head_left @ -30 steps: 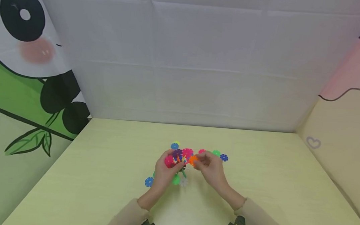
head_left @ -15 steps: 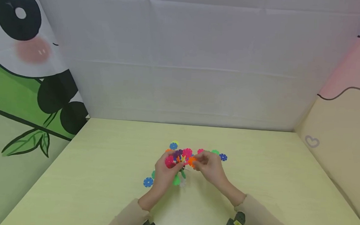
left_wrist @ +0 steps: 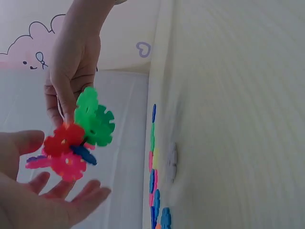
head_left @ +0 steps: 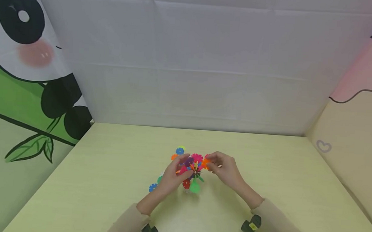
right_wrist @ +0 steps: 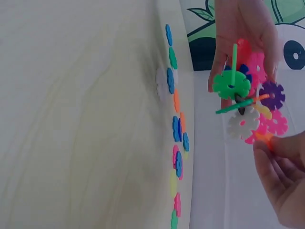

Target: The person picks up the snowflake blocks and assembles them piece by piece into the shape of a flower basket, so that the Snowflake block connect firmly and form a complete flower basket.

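Note:
A cluster of interlocking plastic snowflake discs in green, pink, purple, red and white is held up above the table. My left hand cups it from the left, thumb in front and fingers spread around the far side. In the left wrist view, the thumb tip comes right to the edge of a red disc, with the fingertips close to a pink disc. From the right, my right hand pinches an orange snowflake disc at the cluster's edge. The orange disc is partly hidden by the fingers.
Several loose discs lie on the pale table beyond and left of my hands, among them a blue one and another blue disc farther back. A white wall stands behind, with printed panels at both sides.
Both hands and the cluster have shifted slightly right. The cluster has turned, so a red disc and a green disc now show below my left hand. The right hand still pinches the orange disc.

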`<act>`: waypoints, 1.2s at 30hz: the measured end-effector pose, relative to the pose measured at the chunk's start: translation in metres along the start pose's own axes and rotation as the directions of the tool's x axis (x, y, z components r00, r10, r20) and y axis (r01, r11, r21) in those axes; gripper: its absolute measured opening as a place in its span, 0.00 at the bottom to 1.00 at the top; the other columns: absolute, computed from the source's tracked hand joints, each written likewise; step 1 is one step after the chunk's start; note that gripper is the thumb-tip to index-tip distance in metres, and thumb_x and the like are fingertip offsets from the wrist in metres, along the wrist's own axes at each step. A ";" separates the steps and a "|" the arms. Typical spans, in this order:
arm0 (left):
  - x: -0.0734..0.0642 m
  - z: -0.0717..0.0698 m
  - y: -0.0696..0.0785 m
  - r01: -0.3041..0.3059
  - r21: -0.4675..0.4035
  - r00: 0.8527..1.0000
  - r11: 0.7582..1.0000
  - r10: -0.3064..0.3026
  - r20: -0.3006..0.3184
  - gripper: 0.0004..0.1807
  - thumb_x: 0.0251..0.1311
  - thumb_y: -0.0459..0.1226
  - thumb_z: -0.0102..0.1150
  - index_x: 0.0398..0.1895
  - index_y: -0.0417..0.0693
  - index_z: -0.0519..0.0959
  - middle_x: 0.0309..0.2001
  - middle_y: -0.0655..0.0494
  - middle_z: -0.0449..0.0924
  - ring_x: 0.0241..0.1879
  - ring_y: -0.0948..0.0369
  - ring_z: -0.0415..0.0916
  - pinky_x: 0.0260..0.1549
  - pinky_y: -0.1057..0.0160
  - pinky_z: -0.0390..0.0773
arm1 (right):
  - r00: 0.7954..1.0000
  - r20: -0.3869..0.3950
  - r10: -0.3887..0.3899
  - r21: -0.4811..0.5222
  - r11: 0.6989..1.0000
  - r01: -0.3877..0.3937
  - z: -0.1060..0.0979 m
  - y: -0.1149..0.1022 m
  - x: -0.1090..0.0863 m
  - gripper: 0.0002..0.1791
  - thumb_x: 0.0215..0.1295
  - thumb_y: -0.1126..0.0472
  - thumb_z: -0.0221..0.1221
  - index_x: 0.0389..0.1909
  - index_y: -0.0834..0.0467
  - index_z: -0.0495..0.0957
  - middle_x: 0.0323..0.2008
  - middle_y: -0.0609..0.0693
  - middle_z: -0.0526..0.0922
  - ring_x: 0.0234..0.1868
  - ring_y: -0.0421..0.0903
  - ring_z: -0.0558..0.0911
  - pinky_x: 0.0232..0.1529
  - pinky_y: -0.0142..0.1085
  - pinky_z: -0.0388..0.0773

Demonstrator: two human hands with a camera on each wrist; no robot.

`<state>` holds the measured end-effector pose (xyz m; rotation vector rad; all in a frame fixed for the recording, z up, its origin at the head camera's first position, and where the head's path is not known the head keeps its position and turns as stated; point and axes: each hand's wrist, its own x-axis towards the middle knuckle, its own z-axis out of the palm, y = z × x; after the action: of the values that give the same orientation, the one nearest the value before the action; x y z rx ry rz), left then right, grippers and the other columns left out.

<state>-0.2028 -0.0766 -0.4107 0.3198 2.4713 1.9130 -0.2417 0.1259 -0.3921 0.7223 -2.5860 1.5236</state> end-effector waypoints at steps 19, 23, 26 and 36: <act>-0.005 -0.024 -0.014 -0.063 0.054 0.977 0.997 0.051 0.207 0.26 0.68 0.33 0.56 0.68 0.42 0.67 0.61 0.38 0.74 0.57 0.43 0.75 0.53 0.67 0.80 | 0.978 0.206 -0.025 0.112 0.994 0.001 0.005 0.013 0.006 0.09 0.67 0.65 0.60 0.40 0.69 0.78 0.35 0.67 0.85 0.33 0.56 0.87 0.32 0.33 0.86; -0.007 -0.045 -0.019 -0.004 0.087 0.988 0.996 -0.009 0.154 0.26 0.67 0.33 0.56 0.68 0.42 0.67 0.61 0.38 0.74 0.56 0.47 0.76 0.49 0.72 0.80 | 0.966 0.253 0.056 0.151 0.984 -0.097 0.016 0.028 0.009 0.10 0.67 0.66 0.59 0.43 0.70 0.77 0.36 0.65 0.85 0.30 0.47 0.86 0.32 0.35 0.86; -0.009 -0.060 -0.022 0.049 0.102 0.992 0.994 -0.060 0.112 0.27 0.67 0.33 0.57 0.69 0.43 0.67 0.59 0.38 0.74 0.53 0.51 0.77 0.47 0.72 0.81 | 0.942 0.313 0.124 0.110 0.980 -0.165 0.027 0.038 0.012 0.11 0.64 0.67 0.61 0.44 0.69 0.78 0.36 0.62 0.85 0.30 0.42 0.84 0.31 0.34 0.85; -0.018 -0.086 -0.025 0.128 0.130 0.990 0.983 -0.135 0.047 0.27 0.66 0.33 0.58 0.69 0.42 0.67 0.59 0.38 0.75 0.52 0.52 0.78 0.48 0.66 0.83 | 0.874 0.474 0.109 -0.095 0.993 -0.072 0.054 0.040 0.014 0.18 0.52 0.66 0.71 0.45 0.64 0.82 0.35 0.49 0.81 0.32 0.40 0.75 0.33 0.27 0.76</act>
<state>-0.2003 -0.1681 -0.4149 0.2015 2.5143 1.6794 -0.2608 0.0918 -0.4486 1.1085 -3.0478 1.4033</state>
